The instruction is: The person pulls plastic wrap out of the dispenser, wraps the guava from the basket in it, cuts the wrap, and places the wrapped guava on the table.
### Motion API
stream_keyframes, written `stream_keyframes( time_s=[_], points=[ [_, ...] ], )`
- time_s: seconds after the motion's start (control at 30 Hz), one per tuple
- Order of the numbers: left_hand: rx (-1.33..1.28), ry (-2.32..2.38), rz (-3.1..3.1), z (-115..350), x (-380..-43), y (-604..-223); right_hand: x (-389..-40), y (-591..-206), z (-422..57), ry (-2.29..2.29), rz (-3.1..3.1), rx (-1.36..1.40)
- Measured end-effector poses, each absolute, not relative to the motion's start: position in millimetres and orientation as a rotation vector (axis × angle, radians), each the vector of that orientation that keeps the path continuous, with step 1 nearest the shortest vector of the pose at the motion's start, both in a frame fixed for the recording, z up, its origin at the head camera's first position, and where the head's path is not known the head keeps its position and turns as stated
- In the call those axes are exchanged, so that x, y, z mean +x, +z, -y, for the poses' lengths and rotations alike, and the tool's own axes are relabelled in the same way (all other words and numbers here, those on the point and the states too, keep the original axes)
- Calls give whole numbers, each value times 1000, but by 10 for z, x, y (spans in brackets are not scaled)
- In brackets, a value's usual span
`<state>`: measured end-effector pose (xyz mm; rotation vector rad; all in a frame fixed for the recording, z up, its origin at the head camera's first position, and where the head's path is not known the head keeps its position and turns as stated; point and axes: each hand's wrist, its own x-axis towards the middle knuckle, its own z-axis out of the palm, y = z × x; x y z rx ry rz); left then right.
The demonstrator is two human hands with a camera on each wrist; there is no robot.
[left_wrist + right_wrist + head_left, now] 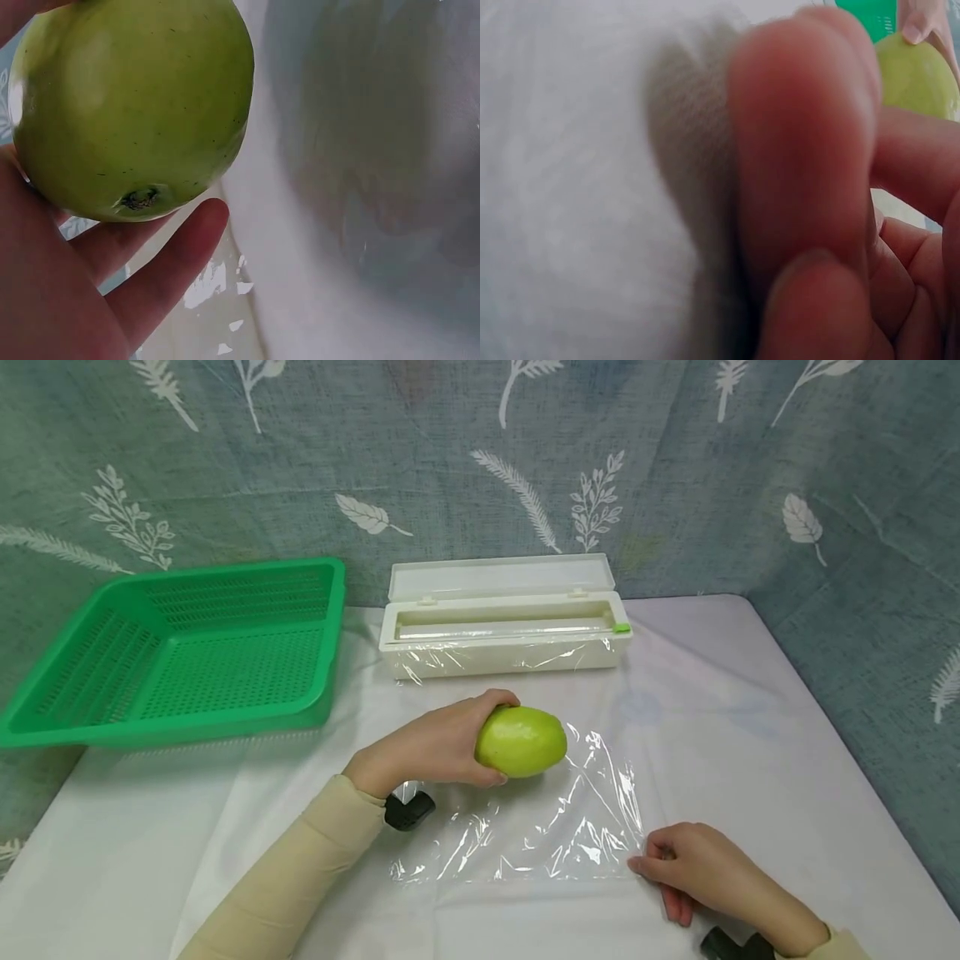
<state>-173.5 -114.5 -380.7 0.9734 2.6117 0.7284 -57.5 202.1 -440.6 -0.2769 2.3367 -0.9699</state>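
Note:
A smooth, yellow-green oval fruit sits in the grip of my left hand, thumb and fingers round its left end. In the left wrist view the fruit shows small dark specks and a brown scar at one end. Beneath it, a sheet of clear cling film lies wrinkled and shiny on the white cloth. At the sheet's front right corner, my right hand pinches the film's edge between thumb and index finger. The right wrist view shows those curled fingers close over the cloth.
Behind the film stands a white cling film dispenser with its lid raised, a roll inside and film hanging over its front. A green plastic basket is at the back left. A patterned grey-blue curtain closes off the back and right.

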Motion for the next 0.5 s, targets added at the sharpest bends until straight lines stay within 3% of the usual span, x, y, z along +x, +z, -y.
stream_keyframes(
  time_s=[0.5],
  points=[
    [927,740,-2602,1099,-1666,-3955,-564,-4412,-2030,-977,-2356,-301]
  ],
)
